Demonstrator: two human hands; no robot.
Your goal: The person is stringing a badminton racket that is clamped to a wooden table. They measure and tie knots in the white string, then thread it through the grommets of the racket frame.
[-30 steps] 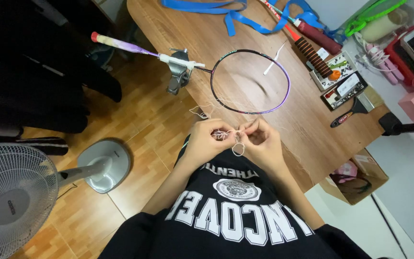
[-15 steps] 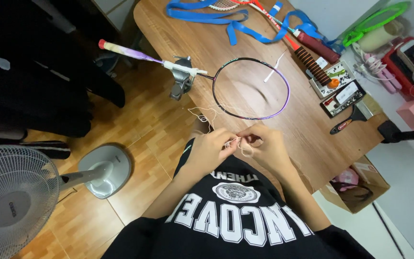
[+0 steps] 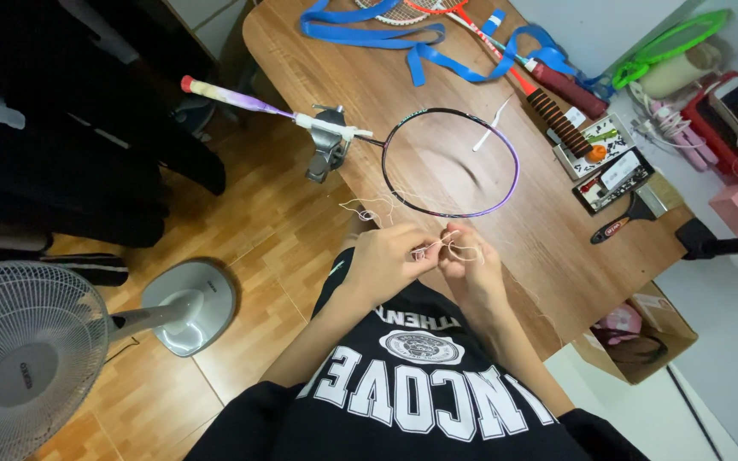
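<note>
My left hand (image 3: pixel 386 260) and my right hand (image 3: pixel 469 265) meet at the near edge of the wooden table (image 3: pixel 369 77). Both pinch a thin white racket string (image 3: pixel 437 246) that loops between the fingers and trails in curls to the left. Just beyond the hands lies a badminton racket frame (image 3: pixel 450 162) with a purple and black unstrung head. Its shaft is clamped in a grey vise (image 3: pixel 328 147) at the table's left edge, and its handle sticks out over the floor.
Blue straps (image 3: pixel 386 36), a red-handled racket (image 3: pixel 548 81), a black-handled tool (image 3: pixel 617 226) and small trays (image 3: pixel 604 166) lie on the far table. A standing fan (image 3: pixel 23 358) is at the left on the wooden floor. A cardboard box (image 3: pixel 634 337) sits at the right.
My hands have stayed together on the string, shifting slightly toward the table's near edge. The small loop that hung below the fingers is no longer visible. The racket has not moved.
</note>
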